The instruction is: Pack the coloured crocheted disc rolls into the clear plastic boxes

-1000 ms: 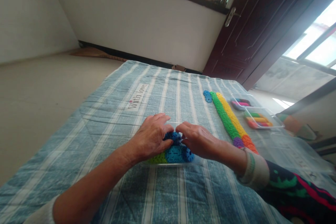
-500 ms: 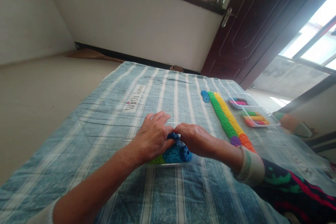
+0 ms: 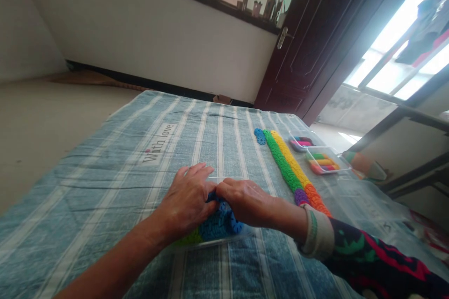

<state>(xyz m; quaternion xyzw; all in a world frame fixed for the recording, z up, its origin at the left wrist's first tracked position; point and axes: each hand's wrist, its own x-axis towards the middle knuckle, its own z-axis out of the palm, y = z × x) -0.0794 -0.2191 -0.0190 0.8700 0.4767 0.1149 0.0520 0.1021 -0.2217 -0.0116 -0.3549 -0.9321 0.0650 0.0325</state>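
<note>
In front of me a clear plastic box (image 3: 228,242) holds blue notched discs (image 3: 212,228) packed side by side, with lime-green discs (image 3: 190,238) at its left end. My left hand (image 3: 187,196) reaches over the box's left part, its thumb and index finger closed on blue discs at the top. From the right, my right hand (image 3: 247,202) is closed with its fingertips pinching at the same blue discs, touching or almost touching the left fingers. The hands cover the exact discs gripped and most of the far rim.
To the right lie long rows of green discs (image 3: 283,161) and yellow discs (image 3: 288,150), ending in purple (image 3: 300,196) and orange discs (image 3: 315,198). A few loose blue discs (image 3: 260,136) lie beside their far end. Two clear boxes (image 3: 345,164) with coloured rolls stand farther right on the striped tablecloth (image 3: 115,187).
The view has shifted, so the box and both hands appear lower and farther left. Both hands keep nearly the same grip at the blue discs.
</note>
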